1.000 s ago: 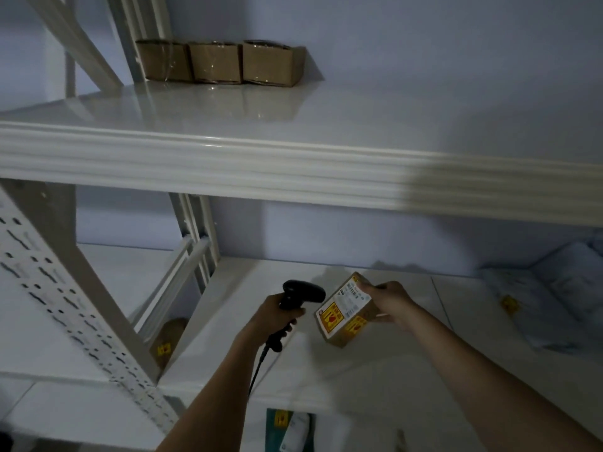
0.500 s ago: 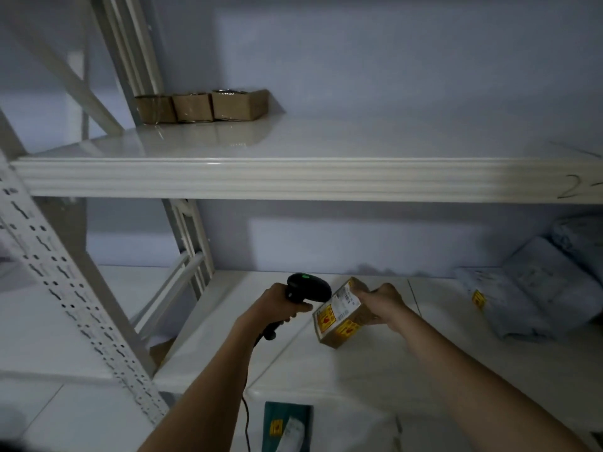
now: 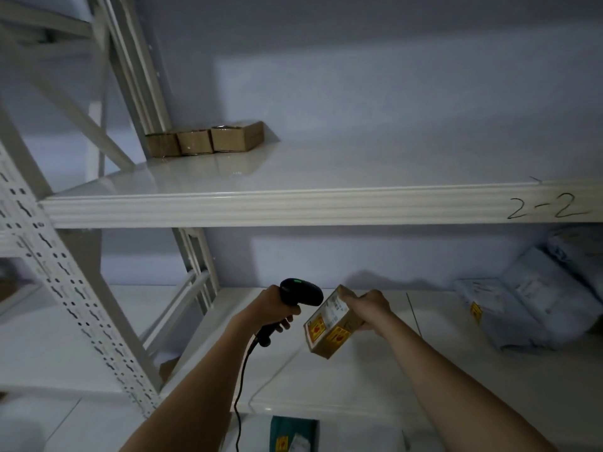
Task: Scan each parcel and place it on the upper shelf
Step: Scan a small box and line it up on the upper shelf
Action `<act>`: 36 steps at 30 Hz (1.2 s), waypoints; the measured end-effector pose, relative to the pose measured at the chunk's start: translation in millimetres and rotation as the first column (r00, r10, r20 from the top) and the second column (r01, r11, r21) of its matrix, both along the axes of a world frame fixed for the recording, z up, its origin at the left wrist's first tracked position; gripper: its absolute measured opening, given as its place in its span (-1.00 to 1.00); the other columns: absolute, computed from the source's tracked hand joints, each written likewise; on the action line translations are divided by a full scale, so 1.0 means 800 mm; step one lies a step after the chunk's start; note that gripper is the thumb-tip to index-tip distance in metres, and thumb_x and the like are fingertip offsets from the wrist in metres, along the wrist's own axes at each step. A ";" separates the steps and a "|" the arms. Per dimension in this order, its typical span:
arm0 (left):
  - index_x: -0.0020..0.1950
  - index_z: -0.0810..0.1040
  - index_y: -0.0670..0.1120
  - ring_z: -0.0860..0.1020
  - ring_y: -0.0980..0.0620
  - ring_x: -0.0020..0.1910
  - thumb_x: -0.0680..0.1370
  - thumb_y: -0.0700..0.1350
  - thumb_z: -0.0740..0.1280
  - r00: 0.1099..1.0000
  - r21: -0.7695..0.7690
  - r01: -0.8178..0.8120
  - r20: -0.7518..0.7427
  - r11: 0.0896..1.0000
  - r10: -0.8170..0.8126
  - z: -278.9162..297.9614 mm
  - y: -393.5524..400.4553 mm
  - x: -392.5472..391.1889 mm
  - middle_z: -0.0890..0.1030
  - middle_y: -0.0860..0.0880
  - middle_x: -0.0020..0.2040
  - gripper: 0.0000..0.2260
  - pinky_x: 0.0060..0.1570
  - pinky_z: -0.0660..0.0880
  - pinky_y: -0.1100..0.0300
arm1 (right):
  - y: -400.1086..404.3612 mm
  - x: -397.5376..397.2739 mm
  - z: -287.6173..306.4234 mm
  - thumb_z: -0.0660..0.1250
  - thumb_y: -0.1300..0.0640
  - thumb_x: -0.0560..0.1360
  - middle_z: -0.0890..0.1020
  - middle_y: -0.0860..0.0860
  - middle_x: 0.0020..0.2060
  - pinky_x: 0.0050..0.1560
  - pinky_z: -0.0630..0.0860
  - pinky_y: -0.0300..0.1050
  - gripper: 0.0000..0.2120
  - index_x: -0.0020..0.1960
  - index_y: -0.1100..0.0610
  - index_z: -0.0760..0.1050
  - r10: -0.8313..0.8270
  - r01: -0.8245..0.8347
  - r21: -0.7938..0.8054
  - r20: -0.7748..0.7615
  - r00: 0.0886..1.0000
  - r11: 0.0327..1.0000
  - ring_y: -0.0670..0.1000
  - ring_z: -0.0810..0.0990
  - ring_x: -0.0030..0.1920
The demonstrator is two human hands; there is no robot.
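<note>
My left hand [image 3: 272, 308] grips a black corded barcode scanner [image 3: 300, 292] with a green light lit on top. Its head points right at a small brown cardboard parcel [image 3: 329, 324] with a white label and yellow-red stickers. My right hand [image 3: 368, 309] holds that parcel tilted, above the lower shelf [image 3: 326, 386]. The white upper shelf [image 3: 293, 207], marked "2-2" at the right, carries three small brown boxes [image 3: 205, 140] in a row at its back left corner.
Grey plastic mailer bags [image 3: 535, 301] lie piled at the right of the lower shelf. A perforated white upright [image 3: 65, 288] and diagonal braces stand at the left. A green parcel [image 3: 293, 435] sits on a level below. The scanner cable [image 3: 241, 386] hangs down.
The view has tilted upward, so the upper shelf sits lower in frame. The scanner and parcel stay close together; the scanner's green light remains lit.
</note>
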State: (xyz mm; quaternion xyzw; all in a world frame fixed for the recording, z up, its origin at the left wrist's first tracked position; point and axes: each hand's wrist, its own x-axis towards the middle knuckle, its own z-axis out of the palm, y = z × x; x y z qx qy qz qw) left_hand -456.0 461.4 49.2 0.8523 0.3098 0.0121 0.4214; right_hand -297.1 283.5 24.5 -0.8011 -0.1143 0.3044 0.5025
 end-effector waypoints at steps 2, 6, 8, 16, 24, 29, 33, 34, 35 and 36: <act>-0.14 0.59 -0.10 0.62 0.02 -0.44 0.46 -0.14 0.41 1.000 -0.011 0.014 -0.003 1.000 -0.014 0.001 0.003 -0.003 0.64 -0.03 -0.39 -0.95 -0.41 0.55 0.19 | 0.001 -0.002 -0.002 0.48 -0.19 0.42 0.68 0.24 0.02 -0.17 0.70 0.10 -0.37 0.18 0.33 0.55 -0.006 0.006 -0.003 -0.005 1.000 1.000 0.16 0.72 -0.10; -0.18 0.58 -0.09 0.55 0.06 -0.48 0.44 -0.11 0.42 0.999 0.037 0.043 0.031 0.998 -0.044 0.002 0.006 -0.001 0.59 -0.02 -0.41 -0.93 -0.43 0.52 0.20 | 0.003 -0.007 -0.004 0.49 -0.20 0.41 0.68 0.24 0.00 -0.15 0.70 0.12 -0.38 0.15 0.33 0.55 -0.017 0.017 0.004 -0.019 1.000 1.000 0.17 0.73 -0.11; -0.18 0.58 -0.08 0.54 0.07 -0.49 0.44 -0.09 0.44 0.998 0.036 0.056 0.030 0.998 -0.058 0.001 0.005 0.000 0.58 -0.03 -0.40 -0.92 -0.44 0.51 0.21 | 0.005 -0.013 -0.003 0.50 -0.21 0.39 0.68 0.23 0.00 -0.19 0.70 0.09 -0.37 0.15 0.32 0.55 -0.013 0.013 -0.015 0.000 1.000 1.000 0.16 0.73 -0.12; -0.17 0.60 -0.13 0.54 0.02 -0.47 0.42 -0.07 0.43 0.997 0.034 0.073 0.009 0.997 -0.073 -0.011 0.017 -0.003 0.60 -0.07 -0.38 -0.87 -0.42 0.52 0.20 | 0.022 -0.010 -0.009 0.52 -0.21 0.37 0.69 0.20 -0.05 -0.27 0.70 0.04 -0.38 0.11 0.32 0.58 -0.062 0.065 -0.039 0.066 0.996 0.997 0.13 0.72 -0.17; -0.21 0.61 -0.16 0.51 0.04 -0.50 0.38 -0.06 0.41 0.999 0.004 0.053 0.009 0.999 -0.053 -0.030 0.026 -0.017 0.58 -0.04 -0.42 -0.85 -0.44 0.51 0.21 | 0.024 -0.010 -0.030 0.54 -0.15 0.38 0.71 0.19 -0.12 -0.25 0.70 0.08 -0.48 0.00 0.31 0.61 -0.059 0.061 -0.061 0.039 0.997 0.996 0.12 0.73 -0.20; -0.24 0.59 -0.14 0.52 0.04 -0.50 0.37 -0.07 0.41 0.998 -0.016 0.063 0.015 0.998 -0.063 -0.028 0.025 -0.016 0.58 -0.04 -0.43 -0.87 -0.44 0.50 0.22 | 0.022 -0.011 -0.035 0.55 -0.11 0.38 0.71 0.19 -0.11 -0.24 0.70 0.07 -0.49 0.03 0.33 0.60 -0.048 0.050 -0.068 0.020 0.999 0.996 0.14 0.73 -0.17; -0.23 0.58 -0.11 0.51 0.07 -0.51 0.37 -0.09 0.40 0.997 -0.039 0.072 0.029 0.997 -0.070 -0.029 0.024 -0.017 0.56 0.00 -0.45 -0.91 -0.44 0.50 0.23 | 0.022 -0.013 -0.035 0.52 -0.13 0.42 0.69 0.21 -0.06 -0.28 0.70 0.02 -0.46 0.08 0.33 0.57 -0.043 0.045 -0.059 0.028 0.999 0.997 0.15 0.72 -0.13; -0.22 0.58 -0.11 0.51 0.07 -0.51 0.38 -0.09 0.40 0.997 -0.044 0.072 0.031 0.996 -0.071 -0.028 0.024 -0.018 0.56 0.00 -0.45 -0.90 -0.43 0.50 0.22 | 0.023 -0.013 -0.034 0.52 -0.13 0.42 0.69 0.21 -0.05 -0.28 0.70 0.02 -0.46 0.09 0.34 0.57 -0.044 0.045 -0.056 0.026 0.999 0.997 0.15 0.72 -0.13; -0.20 0.59 -0.13 0.51 0.07 -0.51 0.38 -0.09 0.40 0.997 -0.047 0.073 0.031 0.996 -0.072 -0.028 0.024 -0.018 0.56 -0.01 -0.45 -0.89 -0.43 0.50 0.22 | 0.023 -0.014 -0.033 0.53 -0.13 0.41 0.69 0.21 -0.06 -0.27 0.70 0.02 -0.45 0.08 0.33 0.57 -0.044 0.045 -0.053 0.020 0.999 0.998 0.15 0.72 -0.14; -0.19 0.59 -0.13 0.51 0.07 -0.50 0.38 -0.09 0.40 0.997 -0.051 0.074 0.031 0.996 -0.072 -0.028 0.025 -0.019 0.56 -0.01 -0.45 -0.88 -0.42 0.51 0.21 | 0.023 -0.015 -0.033 0.53 -0.14 0.40 0.70 0.21 -0.07 -0.27 0.70 0.03 -0.45 0.07 0.33 0.57 -0.042 0.043 -0.052 0.016 0.999 0.998 0.15 0.72 -0.14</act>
